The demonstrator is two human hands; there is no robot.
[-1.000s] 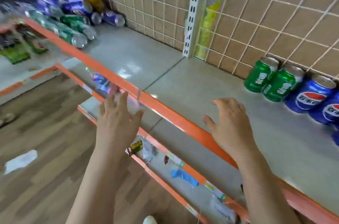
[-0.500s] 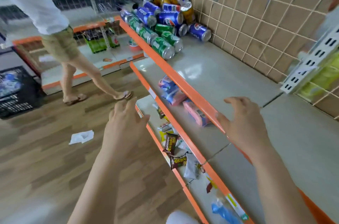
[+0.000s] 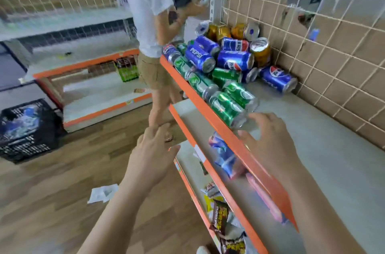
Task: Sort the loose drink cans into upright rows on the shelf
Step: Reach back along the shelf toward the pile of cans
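Heap of toppled green, blue and gold aluminium cans (image 3: 225, 70), awaiting uprighting on grey shelf (image 3: 325, 149). Right hand (image 3: 268, 141) spread empty beside heap, poised to grasp; left hand (image 3: 154, 156) empty, fingers loose, clear of it.

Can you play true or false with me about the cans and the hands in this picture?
1. The cans in the pile are standing up in neat rows. False: they lie on their sides, heaped in the corner of the shelf.
2. The right hand is over the shelf, close to the nearest green can. True.
3. The left hand is holding a blue can. False: it is empty, fingers spread, out over the floor.
4. There are green, blue and gold cans in the pile. True.
5. Someone in a white top stands beyond the pile. True.
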